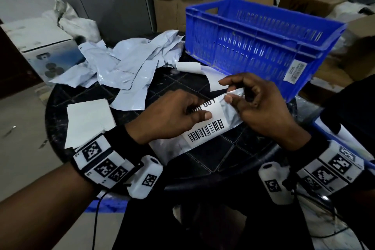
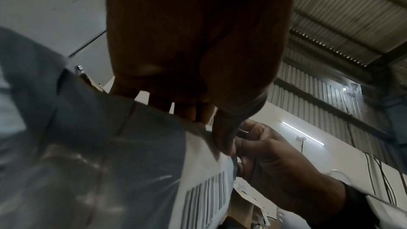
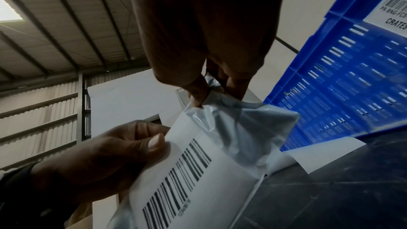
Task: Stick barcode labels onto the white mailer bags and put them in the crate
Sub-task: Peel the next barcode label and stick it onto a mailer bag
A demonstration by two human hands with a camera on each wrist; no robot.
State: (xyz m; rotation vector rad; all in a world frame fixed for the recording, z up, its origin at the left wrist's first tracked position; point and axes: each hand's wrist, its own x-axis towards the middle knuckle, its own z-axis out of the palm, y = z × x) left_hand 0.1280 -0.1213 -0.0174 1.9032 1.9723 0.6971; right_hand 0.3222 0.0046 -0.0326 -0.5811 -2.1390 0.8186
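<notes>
The white mailer bag [image 1: 172, 144], glossy crinkled plastic, is held over the near edge of the round black table [image 1: 239, 148], a barcode label [image 1: 205, 126] on its upper face. The left hand [image 1: 172, 115] grips bag and label, thumb on top, fingers curled beneath. The right hand [image 1: 261, 103] pinches the bag's bunched far end between thumb and fingertips; only the right wrist view shows that puckered plastic [image 3: 231, 111] clearly. The blue slotted crate [image 1: 253, 40] stands at the table's far right edge. Loose mailer bags [image 1: 125, 63] are heaped at the far left, and flat white sheets [image 1: 87, 119] lie at the left edge.
</notes>
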